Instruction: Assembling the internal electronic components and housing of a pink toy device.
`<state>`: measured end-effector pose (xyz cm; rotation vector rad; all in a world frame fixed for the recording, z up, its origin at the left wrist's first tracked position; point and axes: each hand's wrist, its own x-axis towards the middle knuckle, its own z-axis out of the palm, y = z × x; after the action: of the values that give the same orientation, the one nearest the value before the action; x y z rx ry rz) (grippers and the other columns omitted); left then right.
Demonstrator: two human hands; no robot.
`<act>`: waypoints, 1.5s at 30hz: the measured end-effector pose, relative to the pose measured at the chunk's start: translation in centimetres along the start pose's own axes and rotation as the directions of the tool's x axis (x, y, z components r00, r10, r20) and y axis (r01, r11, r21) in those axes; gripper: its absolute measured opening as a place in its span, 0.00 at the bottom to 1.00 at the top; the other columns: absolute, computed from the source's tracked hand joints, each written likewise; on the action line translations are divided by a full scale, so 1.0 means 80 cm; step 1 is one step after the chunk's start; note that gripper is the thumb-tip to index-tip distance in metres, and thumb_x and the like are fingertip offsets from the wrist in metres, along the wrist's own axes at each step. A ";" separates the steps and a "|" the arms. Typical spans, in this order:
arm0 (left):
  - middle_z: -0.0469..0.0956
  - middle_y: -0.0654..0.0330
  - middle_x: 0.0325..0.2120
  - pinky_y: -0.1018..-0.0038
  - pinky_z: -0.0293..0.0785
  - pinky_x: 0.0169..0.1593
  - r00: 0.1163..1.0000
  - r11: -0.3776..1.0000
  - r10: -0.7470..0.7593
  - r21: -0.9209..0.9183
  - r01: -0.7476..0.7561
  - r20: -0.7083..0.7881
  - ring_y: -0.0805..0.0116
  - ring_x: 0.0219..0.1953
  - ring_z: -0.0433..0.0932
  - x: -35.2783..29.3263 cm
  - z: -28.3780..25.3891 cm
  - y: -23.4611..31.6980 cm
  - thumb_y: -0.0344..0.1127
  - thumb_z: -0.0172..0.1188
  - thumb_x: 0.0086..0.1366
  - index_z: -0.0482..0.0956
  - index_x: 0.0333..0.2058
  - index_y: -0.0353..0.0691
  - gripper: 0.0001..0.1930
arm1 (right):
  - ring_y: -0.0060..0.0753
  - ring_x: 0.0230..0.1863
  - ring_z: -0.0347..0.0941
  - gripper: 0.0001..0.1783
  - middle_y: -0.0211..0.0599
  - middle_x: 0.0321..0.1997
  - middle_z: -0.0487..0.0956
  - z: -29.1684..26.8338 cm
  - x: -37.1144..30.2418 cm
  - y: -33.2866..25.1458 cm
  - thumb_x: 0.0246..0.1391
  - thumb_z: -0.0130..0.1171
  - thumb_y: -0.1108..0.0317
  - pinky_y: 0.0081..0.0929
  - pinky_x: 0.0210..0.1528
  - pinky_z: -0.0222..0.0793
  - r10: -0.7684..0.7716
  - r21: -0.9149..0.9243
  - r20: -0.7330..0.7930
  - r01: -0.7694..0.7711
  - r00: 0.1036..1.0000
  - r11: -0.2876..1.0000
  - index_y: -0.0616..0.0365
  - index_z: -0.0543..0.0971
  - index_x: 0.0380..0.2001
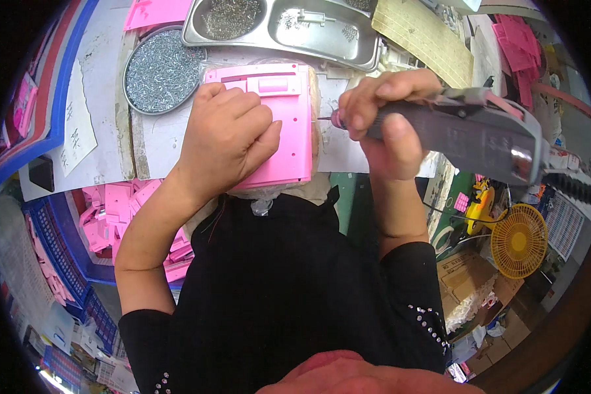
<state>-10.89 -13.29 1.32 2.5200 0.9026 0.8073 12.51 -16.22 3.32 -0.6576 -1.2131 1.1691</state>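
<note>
A pink plastic housing [279, 154] with small holes and a raised part along its far edge lies on a padded, plastic-wrapped rest in front of me. My left hand [226, 134] is on its left side, fingers curled in and thumb pressed against them; whatever they may hold is hidden. In my right hand [391, 125] is a dark grey electric screwdriver [479, 138], held nearly level. Its thin bit points left, with the tip close to the housing's right edge; whether they touch I cannot tell.
A round dish of silvery screws [163, 71] stands at the far left, beside a metal compartment tray [285, 46] with small hardware. Left and below, a blue bin [98, 272] holds pink parts. A yellow fan [519, 241] is at right, near the screwdriver's black coiled cord [569, 186].
</note>
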 end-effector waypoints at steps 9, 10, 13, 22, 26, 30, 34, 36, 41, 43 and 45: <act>0.74 0.66 0.29 0.65 0.64 0.49 0.994 0.986 0.109 0.131 -0.106 -0.014 0.66 0.33 0.75 0.011 0.020 0.006 0.35 0.64 0.59 0.80 0.31 0.45 0.03 | 0.31 0.27 0.69 0.17 0.38 0.26 0.74 -0.004 0.004 -0.013 0.63 0.59 0.61 0.35 0.33 0.69 -0.015 0.039 0.046 0.013 0.999 0.999 0.58 0.69 0.47; 0.76 0.66 0.31 0.65 0.63 0.50 0.993 0.983 0.115 0.145 -0.115 0.005 0.67 0.34 0.75 0.009 0.020 0.005 0.35 0.66 0.59 0.82 0.33 0.45 0.04 | 0.31 0.27 0.69 0.17 0.37 0.26 0.74 -0.003 0.004 -0.017 0.63 0.59 0.60 0.35 0.33 0.68 -0.012 0.042 0.050 0.010 0.999 0.999 0.57 0.69 0.48; 0.76 0.68 0.30 0.66 0.65 0.48 0.983 0.961 0.185 0.213 -0.177 -0.015 0.69 0.33 0.75 0.011 0.025 0.000 0.35 0.63 0.56 0.83 0.34 0.45 0.07 | 0.31 0.28 0.69 0.17 0.37 0.26 0.74 -0.002 0.004 -0.027 0.63 0.59 0.60 0.35 0.35 0.69 -0.009 0.042 0.066 0.006 0.998 0.999 0.56 0.69 0.48; 0.70 0.67 0.26 0.66 0.65 0.46 0.955 0.894 0.294 0.346 -0.286 0.031 0.70 0.30 0.71 0.014 0.026 0.002 0.34 0.59 0.54 0.81 0.33 0.42 0.07 | 0.30 0.27 0.70 0.20 0.35 0.27 0.75 -0.004 0.001 -0.049 0.62 0.61 0.56 0.35 0.37 0.71 0.014 0.015 0.066 -0.015 0.998 1.000 0.56 0.70 0.49; 0.69 0.67 0.26 0.66 0.64 0.47 0.951 0.881 0.306 0.366 -0.300 0.041 0.70 0.29 0.71 0.013 0.026 0.002 0.34 0.57 0.55 0.81 0.33 0.42 0.08 | 0.30 0.27 0.70 0.21 0.35 0.27 0.75 0.001 0.001 -0.053 0.62 0.61 0.55 0.34 0.37 0.71 0.006 0.021 0.051 -0.007 0.999 1.000 0.56 0.70 0.49; 0.70 0.67 0.26 0.66 0.64 0.47 0.959 0.897 0.282 0.348 -0.273 0.023 0.70 0.30 0.72 0.011 0.029 0.002 0.35 0.59 0.55 0.82 0.33 0.42 0.08 | 0.30 0.27 0.70 0.21 0.35 0.26 0.75 0.001 0.004 -0.053 0.62 0.62 0.54 0.34 0.36 0.71 -0.024 0.029 0.102 0.021 0.994 0.999 0.55 0.70 0.49; 0.75 0.67 0.29 0.66 0.64 0.46 0.981 0.947 0.194 0.258 -0.189 0.006 0.69 0.31 0.74 0.009 0.019 0.005 0.35 0.64 0.57 0.82 0.36 0.43 0.08 | 0.29 0.27 0.70 0.21 0.35 0.27 0.75 0.003 0.001 -0.052 0.62 0.61 0.55 0.34 0.37 0.71 -0.012 0.047 0.077 0.009 0.997 0.999 0.55 0.69 0.49; 0.77 0.66 0.32 0.66 0.65 0.46 0.994 0.987 0.112 0.117 -0.111 -0.001 0.68 0.33 0.76 0.010 0.010 0.008 0.36 0.68 0.57 0.83 0.38 0.43 0.10 | 0.29 0.27 0.70 0.21 0.35 0.27 0.75 0.009 0.000 -0.055 0.62 0.61 0.54 0.34 0.37 0.71 -0.009 0.085 0.054 0.004 0.999 0.996 0.55 0.69 0.49; 0.80 0.64 0.34 0.66 0.65 0.43 0.999 0.981 0.026 -0.192 -0.030 -0.026 0.66 0.33 0.78 -0.002 0.007 0.027 0.38 0.72 0.56 0.82 0.39 0.43 0.14 | 0.25 0.22 0.69 0.20 0.31 0.25 0.75 0.019 0.011 -0.057 0.63 0.62 0.53 0.30 0.32 0.71 -0.097 0.157 0.133 0.075 0.986 0.985 0.52 0.68 0.47; 0.80 0.63 0.31 0.65 0.65 0.43 0.999 0.984 0.030 -0.176 -0.033 -0.016 0.66 0.30 0.78 -0.018 0.009 0.032 0.35 0.72 0.56 0.81 0.36 0.43 0.11 | 0.23 0.20 0.70 0.19 0.28 0.25 0.76 0.025 0.012 -0.048 0.62 0.63 0.53 0.27 0.30 0.72 -0.109 0.209 0.168 0.073 0.980 0.975 0.51 0.68 0.46; 0.78 0.64 0.29 0.64 0.64 0.43 0.999 0.981 0.027 -0.191 -0.034 -0.038 0.66 0.30 0.77 -0.020 0.012 0.033 0.34 0.72 0.56 0.81 0.35 0.43 0.09 | 0.22 0.20 0.72 0.19 0.27 0.26 0.77 0.023 0.014 -0.050 0.61 0.63 0.54 0.25 0.29 0.73 -0.109 0.221 0.195 0.064 0.975 0.973 0.50 0.68 0.45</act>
<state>-10.09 -16.40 1.18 2.3644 0.7596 0.9057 12.00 -16.78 7.78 -0.3244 -1.2536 1.2953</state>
